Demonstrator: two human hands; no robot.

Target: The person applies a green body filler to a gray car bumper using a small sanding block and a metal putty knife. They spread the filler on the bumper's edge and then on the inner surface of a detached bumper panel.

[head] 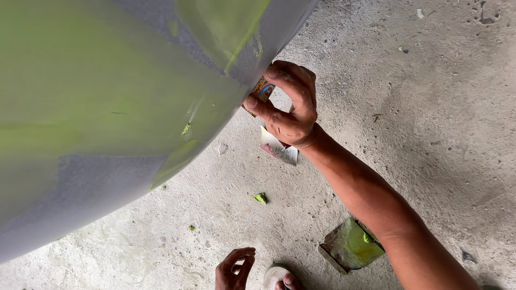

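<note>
My right hand (pixel 289 104) pinches a small card-like scraper (pixel 262 92) with a coloured print and presses its edge against a large curved grey panel (pixel 97 177) streaked with green putty (pixel 107 80). My left hand (pixel 234 267) hangs low near the floor, fingers loosely curled, holding nothing that I can see. A toe in a sandal (pixel 280 277) shows beside it.
The floor is rough concrete (pixel 441 107). A flat board smeared with green putty (pixel 350 244) lies under my right forearm. A scrap of paper (pixel 279 149) sits below my right hand. Small green putty blobs (pixel 260 198) dot the floor.
</note>
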